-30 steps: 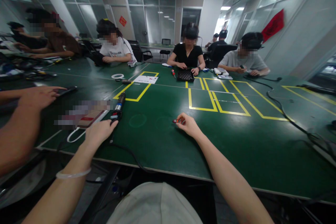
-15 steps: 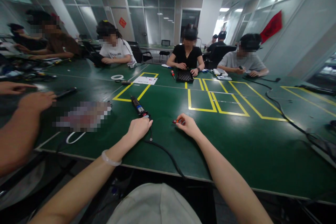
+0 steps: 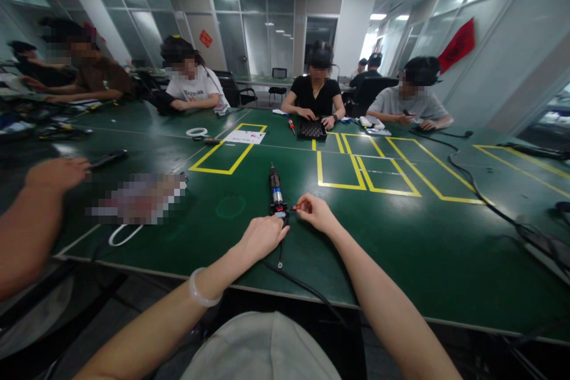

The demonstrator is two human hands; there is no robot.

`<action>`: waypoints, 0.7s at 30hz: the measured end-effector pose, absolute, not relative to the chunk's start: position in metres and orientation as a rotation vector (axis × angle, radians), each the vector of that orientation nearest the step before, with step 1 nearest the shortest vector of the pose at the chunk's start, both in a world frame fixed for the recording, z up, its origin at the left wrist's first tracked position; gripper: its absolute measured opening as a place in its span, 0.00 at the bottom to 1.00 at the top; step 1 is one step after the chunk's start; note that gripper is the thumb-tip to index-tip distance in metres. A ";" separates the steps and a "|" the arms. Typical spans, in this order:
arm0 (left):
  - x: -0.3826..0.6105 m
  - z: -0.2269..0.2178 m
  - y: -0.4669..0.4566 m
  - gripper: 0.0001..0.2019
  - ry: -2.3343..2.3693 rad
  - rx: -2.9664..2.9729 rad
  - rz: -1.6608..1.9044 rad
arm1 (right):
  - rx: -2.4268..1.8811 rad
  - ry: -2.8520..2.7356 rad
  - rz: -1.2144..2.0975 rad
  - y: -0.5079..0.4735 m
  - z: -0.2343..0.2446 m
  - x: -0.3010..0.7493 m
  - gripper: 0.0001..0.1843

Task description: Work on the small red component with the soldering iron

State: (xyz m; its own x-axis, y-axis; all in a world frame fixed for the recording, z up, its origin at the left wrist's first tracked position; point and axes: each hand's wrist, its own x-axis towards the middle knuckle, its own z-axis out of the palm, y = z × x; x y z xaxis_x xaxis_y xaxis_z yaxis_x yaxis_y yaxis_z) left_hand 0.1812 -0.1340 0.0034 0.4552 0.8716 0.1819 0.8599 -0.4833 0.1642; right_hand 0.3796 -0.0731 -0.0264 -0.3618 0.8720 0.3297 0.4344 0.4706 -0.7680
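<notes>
Tool (image 3: 276,191) lay ahead of left hand (image 3: 265,236), fingers curled around rear end; right hand (image 3: 313,212), just beside, pinched small red-orange part (image 3: 295,208); we judged steady tool, light pinch best.

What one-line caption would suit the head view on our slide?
Left hand holding a tool, right hand pinching a small orange piece, at a green table marked with yellow tape.

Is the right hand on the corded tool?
No, the left hand is on the corded tool, while the right hand pinches a small reddish part.
</notes>
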 end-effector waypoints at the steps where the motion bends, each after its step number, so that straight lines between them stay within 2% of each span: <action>1: 0.181 0.004 -0.135 0.18 1.557 2.662 0.347 | -1.082 -1.984 0.754 -0.074 -0.026 0.379 0.06; 21: 0.185 0.011 -0.145 0.18 1.529 2.852 0.146 | -1.124 -2.029 0.782 -0.076 -0.024 0.374 0.08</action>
